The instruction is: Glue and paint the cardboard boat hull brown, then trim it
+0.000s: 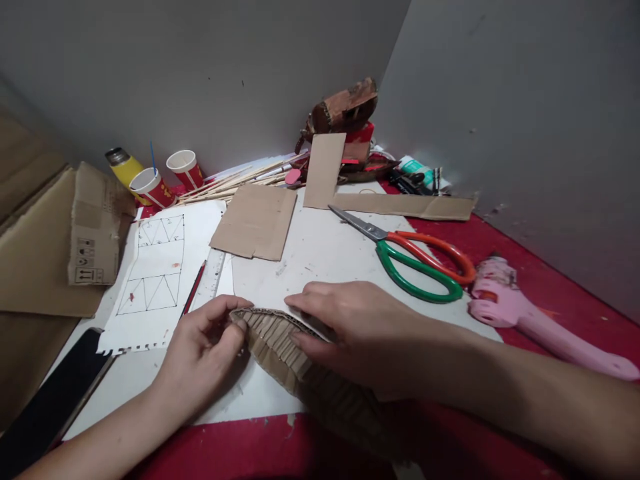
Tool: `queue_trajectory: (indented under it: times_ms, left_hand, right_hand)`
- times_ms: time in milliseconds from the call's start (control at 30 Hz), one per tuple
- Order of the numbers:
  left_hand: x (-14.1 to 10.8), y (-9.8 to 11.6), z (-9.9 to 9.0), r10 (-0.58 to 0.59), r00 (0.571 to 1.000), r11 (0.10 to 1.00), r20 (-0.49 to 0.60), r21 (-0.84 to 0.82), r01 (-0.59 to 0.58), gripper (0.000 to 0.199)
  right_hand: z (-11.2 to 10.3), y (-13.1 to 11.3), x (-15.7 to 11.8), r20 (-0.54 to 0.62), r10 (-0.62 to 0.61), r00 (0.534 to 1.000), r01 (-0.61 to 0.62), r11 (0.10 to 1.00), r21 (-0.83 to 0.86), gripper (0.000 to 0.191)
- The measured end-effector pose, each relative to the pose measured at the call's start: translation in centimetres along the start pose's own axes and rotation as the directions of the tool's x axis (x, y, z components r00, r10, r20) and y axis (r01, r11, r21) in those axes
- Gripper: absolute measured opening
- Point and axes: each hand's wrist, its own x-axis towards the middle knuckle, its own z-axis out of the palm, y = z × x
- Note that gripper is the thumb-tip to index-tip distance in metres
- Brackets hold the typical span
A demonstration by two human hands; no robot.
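Note:
A curved, creased strip of corrugated cardboard (290, 350) is held in both hands near the front of the table. My left hand (207, 350) pinches its left tip between thumb and fingers. On the far side, my right hand (350, 327) grips the upper edge, with the thumb on the near face. The strip's lower right part lies in shadow under my right forearm. Beyond the hands rest a cardboard square (257, 223) and scissors (400, 257) with one green and one orange handle. A pencil (194, 288) and a clear ruler (213, 275) lie beyond my left hand.
A sheet with truss drawings (160, 260) lies left, near a dark phone-like slab (65, 387) and a cardboard box (50, 247). Cups (185, 170), a yellow bottle (127, 170) and thin wooden sticks (250, 177) stand or lie behind. A pink glue gun (540, 320) lies right, below cardboard strips (405, 205).

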Motion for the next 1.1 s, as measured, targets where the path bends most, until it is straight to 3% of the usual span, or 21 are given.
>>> queue_trajectory:
  times_ms: [133,267,400,600,800,1000,1100]
  left_hand:
    - [0.5,0.1,1.0,-0.032,0.998,0.996,-0.049,-0.082,0.027,0.028]
    - [0.6,0.1,1.8,-0.003,0.997,0.978,0.083,-0.206,0.020,0.025]
    - [0.3,0.0,1.8,0.069,0.991,0.990,0.113,-0.133,-0.054,0.023]
    - [-0.1,0.0,2.0,0.192,0.968,0.981,0.164,-0.036,-0.188,0.026]
    - [-0.4,-0.1,2.8,0.236,0.958,0.971,0.160,0.006,-0.240,0.027]
    - [-0.5,-0.2,3.1,0.191,0.967,0.977,0.167,0.066,-0.204,0.027]
    - [-0.4,-0.3,3.0,0.235,0.959,0.967,0.157,0.064,-0.247,0.029]
  right_hand:
    - [1.6,0.5,0.3,-0.131,0.057,0.990,-0.031,0.981,0.191,0.019]
    - [2.0,0.3,0.2,-0.188,0.098,0.977,-0.051,0.970,0.237,0.016]
    - [2.2,0.0,0.5,-0.198,0.104,0.975,-0.049,0.964,0.263,0.011]
    - [2.4,-0.4,0.9,-0.341,0.072,0.937,0.058,0.933,0.355,0.020]
    - [2.3,-0.5,0.8,-0.315,0.067,0.947,0.058,0.927,0.372,0.012]
    - [2.6,-0.5,0.8,-0.270,0.112,0.956,0.016,0.902,0.431,0.013]
    - [2.5,-0.4,0.8,-0.252,0.141,0.958,-0.010,0.890,0.457,0.013]
